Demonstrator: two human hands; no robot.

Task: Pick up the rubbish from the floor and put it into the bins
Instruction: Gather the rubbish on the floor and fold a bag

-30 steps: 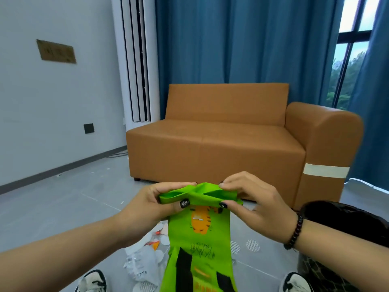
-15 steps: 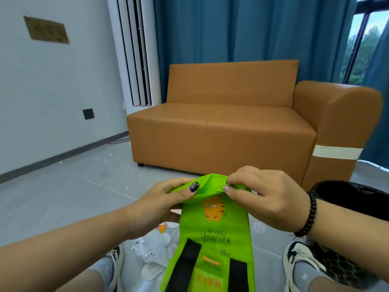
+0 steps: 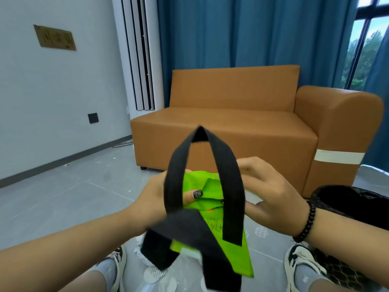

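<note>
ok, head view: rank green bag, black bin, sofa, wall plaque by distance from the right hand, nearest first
1. Green bag: held in the right hand, and in the left too.
2. Black bin: on the floor just right of the wrist.
3. Sofa: straight ahead, behind the hands.
4. Wall plaque: far upper left on the wall.

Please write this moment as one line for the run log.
left hand: holds green fabric bag with black straps | right hand: holds bag | black-lined bin: at right

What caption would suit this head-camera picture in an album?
Both hands, left hand and right hand, fold a green tote bag with black handles beside a black-lined bin.
</note>
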